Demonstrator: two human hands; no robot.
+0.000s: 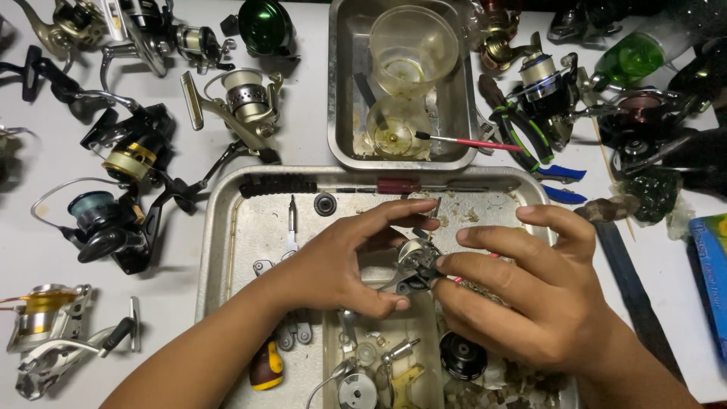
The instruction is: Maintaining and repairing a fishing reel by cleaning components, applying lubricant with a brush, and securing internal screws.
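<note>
Both my hands meet over a large metal tray [227,227]. My left hand [341,261] grips a small silver reel body [415,263] from the left, thumb under it and fingers arched over it. My right hand [522,291] pinches the same part from the right with fingertips on its edge. A thin pink tool shows just under my right fingers, mostly hidden. Below the hands lie a black round spool [462,354], a silver round part [356,390] and small loose pieces.
A smaller steel tray [341,91] behind holds two clear plastic cups [413,45] and a red-handled brush [466,142]. Several fishing reels [125,151] lie on the white table at left and top right. Pliers [522,132], a green bottle [632,57] and a blue box [712,265] sit right.
</note>
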